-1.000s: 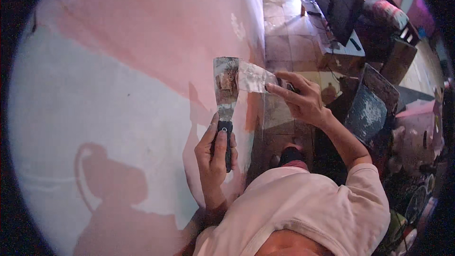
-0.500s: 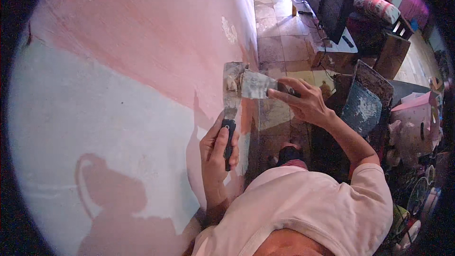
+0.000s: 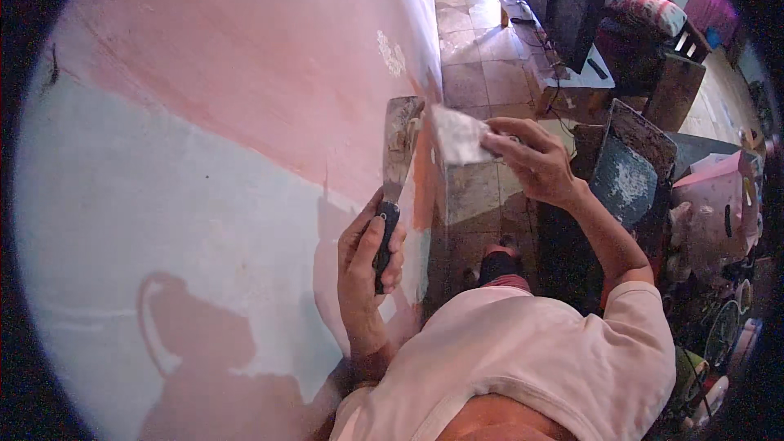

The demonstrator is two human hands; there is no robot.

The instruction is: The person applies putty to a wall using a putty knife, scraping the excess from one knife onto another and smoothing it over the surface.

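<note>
My left hand (image 3: 370, 249) is closed round the black handle of a putty knife (image 3: 399, 147), whose metal blade points up and away from me. Lumps of pale filler cling to that blade, mostly along its right side. To its right, my right hand (image 3: 535, 159) grips a second, wider scraper (image 3: 459, 135) with a whitish, smeared blade; its handle is mostly hidden by my fingers. A small gap shows between the two blades. Both tools are held in front of the wall (image 3: 245, 196), which is painted pink above and pale blue-white below.
A whitish filler patch (image 3: 390, 53) marks the pink wall. On the right are a worn board with a blue-grey area (image 3: 629, 180), a pink box (image 3: 714, 204) and clutter. Farther off, a television (image 3: 563, 12) stands on a low table above the tiled floor (image 3: 469, 82).
The right scraper has moved off the left blade, slightly right and up, and its blade has turned. My left hand and its putty knife have shifted slightly left.
</note>
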